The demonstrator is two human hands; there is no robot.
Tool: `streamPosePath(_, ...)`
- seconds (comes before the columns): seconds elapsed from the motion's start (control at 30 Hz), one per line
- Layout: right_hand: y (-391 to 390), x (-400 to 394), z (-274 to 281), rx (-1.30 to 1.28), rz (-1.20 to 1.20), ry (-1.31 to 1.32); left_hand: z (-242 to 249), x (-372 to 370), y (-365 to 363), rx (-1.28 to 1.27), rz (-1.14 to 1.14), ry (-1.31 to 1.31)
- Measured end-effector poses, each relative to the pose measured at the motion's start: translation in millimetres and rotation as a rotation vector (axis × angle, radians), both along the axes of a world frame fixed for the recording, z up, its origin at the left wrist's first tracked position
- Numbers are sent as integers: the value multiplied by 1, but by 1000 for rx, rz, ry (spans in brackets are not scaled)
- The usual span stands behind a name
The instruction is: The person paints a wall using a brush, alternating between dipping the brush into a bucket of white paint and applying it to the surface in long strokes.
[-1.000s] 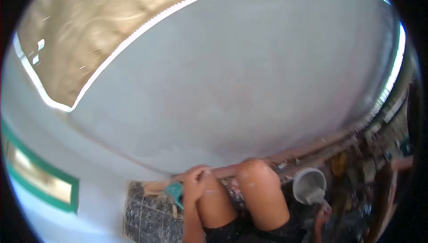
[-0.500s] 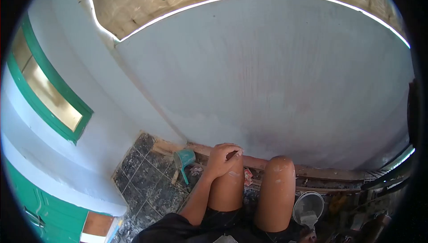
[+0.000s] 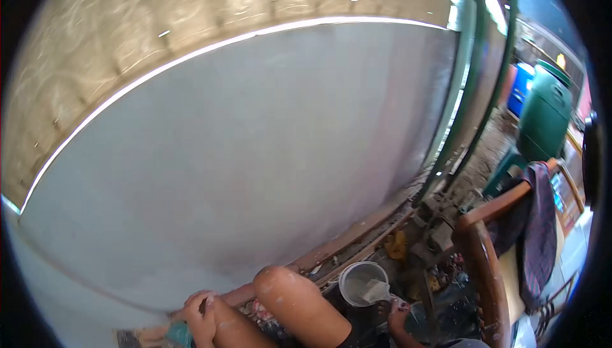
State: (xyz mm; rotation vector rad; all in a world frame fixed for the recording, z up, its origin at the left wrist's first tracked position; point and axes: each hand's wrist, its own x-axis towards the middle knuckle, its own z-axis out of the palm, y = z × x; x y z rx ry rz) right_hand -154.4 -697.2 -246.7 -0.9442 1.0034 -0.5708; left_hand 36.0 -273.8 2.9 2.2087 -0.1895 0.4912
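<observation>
My left hand (image 3: pixel 201 317) rests curled over my left knee, low in the view, and I cannot make out anything in its fingers. Lower right of centre, my right hand (image 3: pixel 398 313) grips the handle of a brush (image 3: pixel 377 292) whose pale, wide head lies over the mouth of a bucket. That round bucket (image 3: pixel 346 284) stands on the floor beside my right knee and has grey-white stuff inside. A smooth grey wall (image 3: pixel 255 137) fills the middle, in front of both knees.
A wooden chair (image 3: pixel 486 271) with a dark cloth (image 3: pixel 539 239) over it stands at the right. Behind it are a green barrel (image 3: pixel 545 115) and a blue one (image 3: pixel 521 86). A yellow thing (image 3: pixel 396 246) lies near the wall base. Part of a teal dipper (image 3: pixel 179 334) shows at the bottom left.
The view has turned right, bringing the chair and barrels in and taking the green window frame out. My right hand and the brush now show more fully; my left hand stays on the knee.
</observation>
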Motion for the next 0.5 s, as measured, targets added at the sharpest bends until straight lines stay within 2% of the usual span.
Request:
streamPosePath(0.07,2,-1,-1,22,-3,58,5,-4,-9,-60,-32,7)
streamPosePath(0.13,-5,-4,-13,40,21,60,1,-6,-4,-3,-39,77)
streamPosePath(0.2,-6,-15,-43,60,54,-2,6,-6,-3,34,-32,98)
streamPosePath(0.27,-9,-23,-94,117,-46,-9,12,-6,-8,40,-32,81)
streamPosePath(0.3,-8,-24,-98,142,-98,-12,12,-6,-7,51,-26,84)
streamPosePath(0.4,-12,-31,-105,192,23,-56,8,-4,-6,66,-12,97)
streamPosePath(0.5,-19,-48,-122,312,148,-256,1,-2,-2,-7,-13,76)
